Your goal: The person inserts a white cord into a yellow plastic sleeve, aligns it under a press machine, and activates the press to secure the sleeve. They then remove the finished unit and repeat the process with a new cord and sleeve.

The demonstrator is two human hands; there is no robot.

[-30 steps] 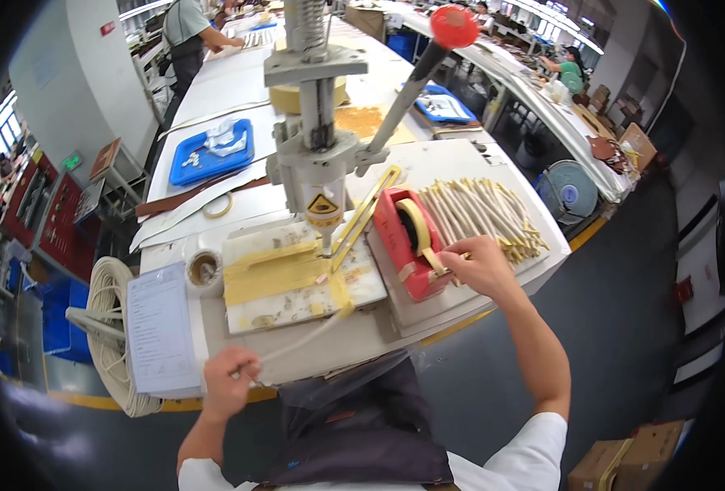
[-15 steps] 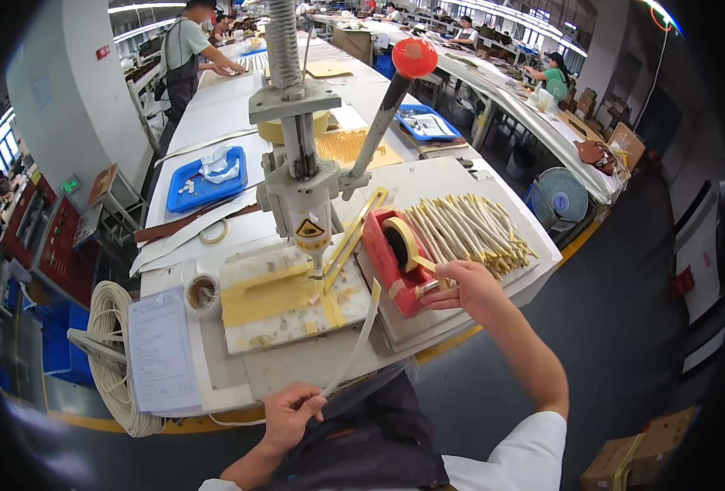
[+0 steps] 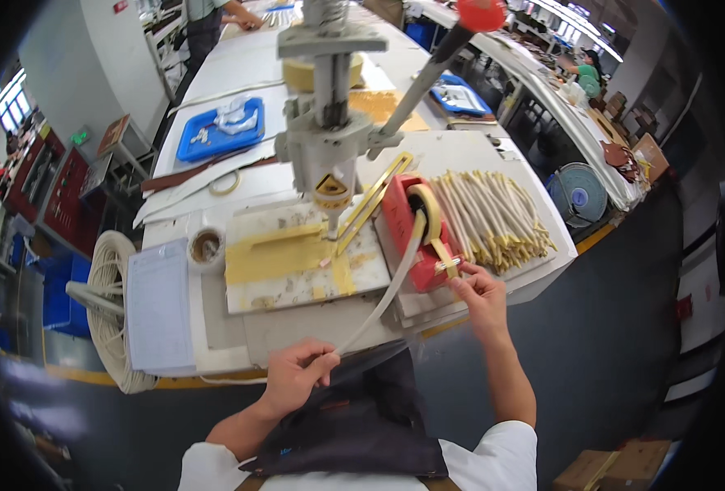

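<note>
Tape strip (image 3: 387, 290) now longer between hands.

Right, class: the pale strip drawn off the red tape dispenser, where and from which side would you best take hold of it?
Probably at its free near end, pinched flat between thumb and fingertips from the bench's front edge, as the left hand does. The strip is thin, flat and stretched from the red dispenser, which the right hand touches, so the end is the open part.

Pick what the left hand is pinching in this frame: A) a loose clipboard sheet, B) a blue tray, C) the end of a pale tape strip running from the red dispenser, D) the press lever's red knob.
C: the left hand pinches the end of the tape strip, which stretches up to the red dispenser.
</note>
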